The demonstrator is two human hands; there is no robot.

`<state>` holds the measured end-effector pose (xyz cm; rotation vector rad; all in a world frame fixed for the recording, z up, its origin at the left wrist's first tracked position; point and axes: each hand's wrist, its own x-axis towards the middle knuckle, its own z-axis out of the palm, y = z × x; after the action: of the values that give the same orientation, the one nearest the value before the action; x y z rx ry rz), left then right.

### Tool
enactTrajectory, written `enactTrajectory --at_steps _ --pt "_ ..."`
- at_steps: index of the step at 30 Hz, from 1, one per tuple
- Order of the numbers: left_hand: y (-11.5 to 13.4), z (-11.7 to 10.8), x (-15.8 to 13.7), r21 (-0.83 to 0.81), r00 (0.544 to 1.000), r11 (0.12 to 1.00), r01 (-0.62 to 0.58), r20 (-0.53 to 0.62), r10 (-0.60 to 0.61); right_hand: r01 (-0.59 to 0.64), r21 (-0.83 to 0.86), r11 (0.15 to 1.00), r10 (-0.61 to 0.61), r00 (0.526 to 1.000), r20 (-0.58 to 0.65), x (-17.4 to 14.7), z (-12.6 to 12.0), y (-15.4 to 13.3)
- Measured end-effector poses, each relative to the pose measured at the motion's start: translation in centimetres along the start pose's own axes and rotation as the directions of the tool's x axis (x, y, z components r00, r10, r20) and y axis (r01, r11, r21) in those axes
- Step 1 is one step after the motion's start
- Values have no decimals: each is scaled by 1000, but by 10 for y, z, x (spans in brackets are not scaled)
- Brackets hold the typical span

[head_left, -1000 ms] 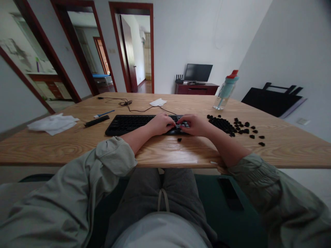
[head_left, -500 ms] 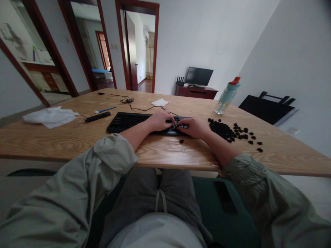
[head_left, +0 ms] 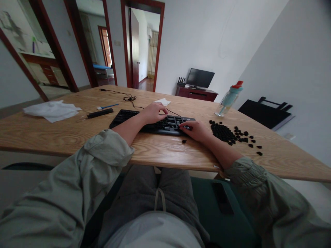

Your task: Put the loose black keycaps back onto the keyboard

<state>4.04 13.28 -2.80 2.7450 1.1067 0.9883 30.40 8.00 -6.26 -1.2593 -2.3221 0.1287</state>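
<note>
Black plastic forms the keyboard (head_left: 169, 126), which, in the head view, lies on the tabletop (head_left: 155, 150) before us. We hold the left hand (head_left: 154, 113) loosely unfolded over its middle keys, apparently gripping nothing. We bend the right hand (head_left: 196, 130) at its right end; we cannot tell whether the fingertips pinch anything. Caution: if we sweep the right forearm outward, we may scatter the pile of small black pieces (head_left: 223, 132). If we drag that wrist nearer, we may knock the lone piece (head_left: 183, 141) off the front edge.
</note>
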Motion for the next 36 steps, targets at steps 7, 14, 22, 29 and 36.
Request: enactTrajectory --at_steps 7,14,22,29,36 --pt "-11 -5 -3 2 1000 1000 2 -14 -2 70 -2 998 -70 997 -43 0 2 2" --pt "-9 -7 -5 11 1000 1000 7 -20 -6 43 6 999 -43 998 -42 0 2 0" --pt "-8 -8 -4 8 1000 1000 10 5 -10 96 6 995 -95 989 -110 2 6 6" --pt "-8 -8 -4 13 1000 1000 -2 3 1 145 16 989 -142 979 -146 3 8 6" --pt "-8 -7 -5 13 1000 1000 -11 -3 11 140 -14 990 -141 977 -162 2 9 3"
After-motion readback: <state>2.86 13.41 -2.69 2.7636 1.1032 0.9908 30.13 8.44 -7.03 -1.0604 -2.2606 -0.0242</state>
